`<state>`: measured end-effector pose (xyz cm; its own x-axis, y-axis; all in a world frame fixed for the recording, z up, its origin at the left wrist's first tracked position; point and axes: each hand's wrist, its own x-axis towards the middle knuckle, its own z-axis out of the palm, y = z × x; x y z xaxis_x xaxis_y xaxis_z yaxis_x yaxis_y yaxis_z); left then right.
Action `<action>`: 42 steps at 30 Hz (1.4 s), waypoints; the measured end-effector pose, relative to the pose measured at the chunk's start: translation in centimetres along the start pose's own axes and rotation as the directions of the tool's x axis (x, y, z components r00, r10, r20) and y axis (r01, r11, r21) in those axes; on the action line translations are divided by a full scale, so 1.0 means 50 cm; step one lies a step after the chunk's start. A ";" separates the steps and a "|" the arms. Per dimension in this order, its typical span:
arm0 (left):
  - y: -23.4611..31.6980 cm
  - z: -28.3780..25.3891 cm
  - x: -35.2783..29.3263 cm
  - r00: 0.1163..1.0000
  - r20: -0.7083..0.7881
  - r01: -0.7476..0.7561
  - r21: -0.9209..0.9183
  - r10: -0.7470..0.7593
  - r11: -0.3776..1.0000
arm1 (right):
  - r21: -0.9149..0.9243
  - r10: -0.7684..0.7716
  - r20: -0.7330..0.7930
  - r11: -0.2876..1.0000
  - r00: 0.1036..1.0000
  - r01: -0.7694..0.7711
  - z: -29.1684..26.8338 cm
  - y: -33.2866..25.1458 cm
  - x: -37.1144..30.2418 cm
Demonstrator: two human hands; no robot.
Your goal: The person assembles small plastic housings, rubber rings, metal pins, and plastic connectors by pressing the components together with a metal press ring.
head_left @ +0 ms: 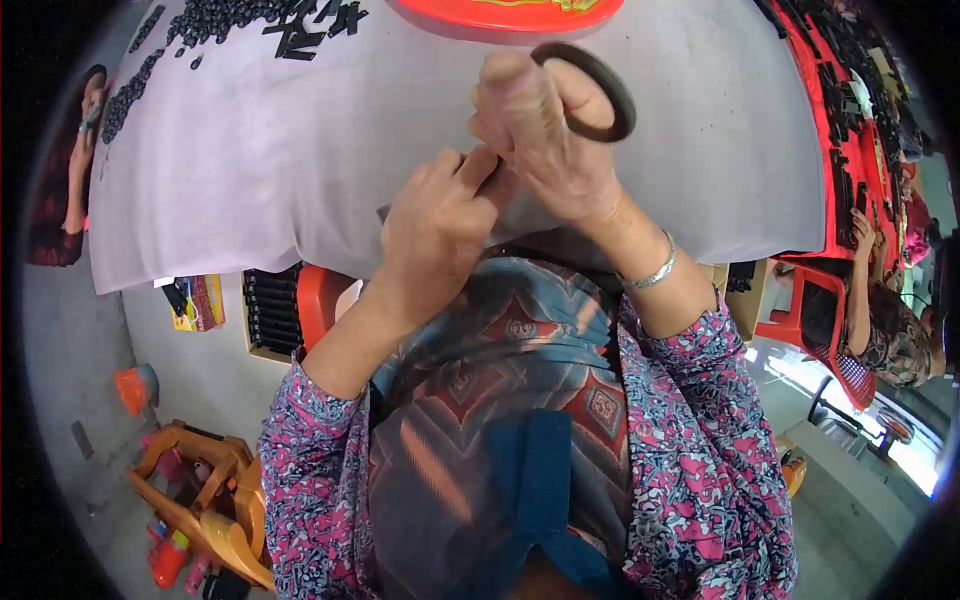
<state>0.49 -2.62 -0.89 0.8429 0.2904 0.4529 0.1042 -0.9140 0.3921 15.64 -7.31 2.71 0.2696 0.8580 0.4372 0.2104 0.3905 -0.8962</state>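
Over the near part of the cloth-covered table, my two hands meet in front of my body. My left hand (440,215) is closed, its thumb and fingers pinching a small dark piece that is mostly hidden; a dark end shows at the hand's left side. Against it, my right hand (550,140) is closed too, fingers curled. A dark ring, looking like a roll of black tape (622,100), is gripped in the right hand and stands out to its right. Where the fingertips meet, the hands cover the details.
A pale grey cloth (230,150) covers the table. Small black parts (225,20) lie far left; a red tray (450,15) stands at the far edge. Below are a box of black pieces (272,310) and a wooden chair (200,470). Other people sit left and right.
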 end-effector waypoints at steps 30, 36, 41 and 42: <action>0.000 0.014 -0.001 1.000 0.008 0.021 0.083 -0.022 0.996 | 0.644 0.269 -0.180 0.759 0.946 -0.094 -0.061 0.020 -0.011; 0.004 0.009 0.003 0.999 0.017 0.032 0.089 -0.033 0.996 | 0.482 0.115 -0.101 0.874 0.988 -0.053 -0.038 -0.007 -0.002; 0.007 0.008 0.004 0.998 0.031 0.044 0.097 -0.047 0.994 | 0.502 0.055 -0.031 0.864 0.998 -0.032 -0.046 0.009 -0.003; 0.006 0.009 0.004 0.999 0.033 0.039 0.098 -0.042 0.994 | 0.485 0.055 -0.038 0.874 0.998 -0.030 -0.042 0.007 -0.002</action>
<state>0.91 -2.93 -1.03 0.8549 0.3190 0.4091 0.1877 -0.9254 0.3293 17.66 -7.97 2.52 0.3160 0.8649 0.3900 -0.2796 0.4777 -0.8328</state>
